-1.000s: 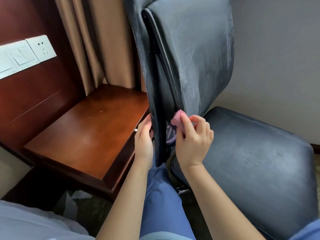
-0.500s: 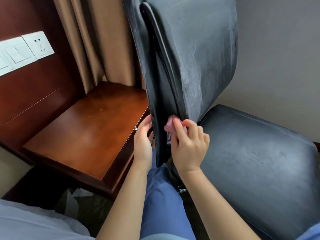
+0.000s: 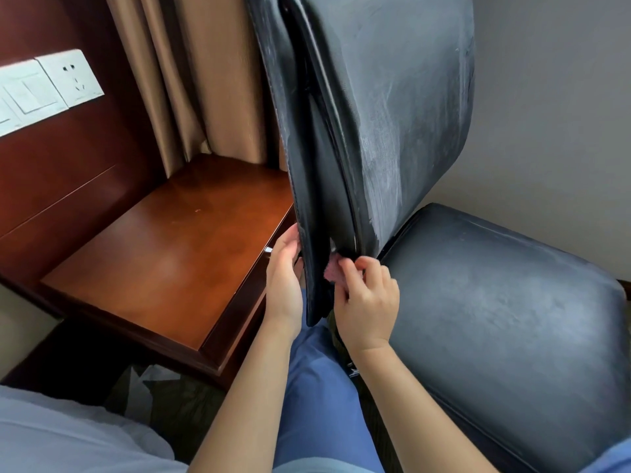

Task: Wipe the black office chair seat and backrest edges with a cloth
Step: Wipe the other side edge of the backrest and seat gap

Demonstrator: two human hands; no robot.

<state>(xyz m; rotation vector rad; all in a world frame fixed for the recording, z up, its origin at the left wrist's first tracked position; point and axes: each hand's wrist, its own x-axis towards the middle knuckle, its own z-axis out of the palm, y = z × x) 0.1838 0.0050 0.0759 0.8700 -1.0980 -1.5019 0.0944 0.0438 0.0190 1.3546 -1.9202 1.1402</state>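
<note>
The black office chair's backrest (image 3: 392, 107) rises in the centre, dusty grey streaks across its front face. Its seat (image 3: 505, 302) spreads to the right, also smeared with pale dust. My left hand (image 3: 285, 278) grips the lower back edge of the backrest from the left side. My right hand (image 3: 367, 302) pinches a small pink cloth (image 3: 333, 270) and presses it into the gap at the bottom of the backrest edge. Most of the cloth is hidden by my fingers and the chair's edge.
A reddish wooden side table (image 3: 164, 261) stands just left of the chair. Behind it hang tan curtains (image 3: 191, 80) and a wood panel with white wall sockets (image 3: 44, 90). A grey wall (image 3: 553, 114) is to the right. My blue trouser leg (image 3: 321, 387) lies below the chair.
My right hand with the pink cloth has slid left and slightly down along the backrest's lower edge, and less of the cloth shows. My left hand kept its hold.
</note>
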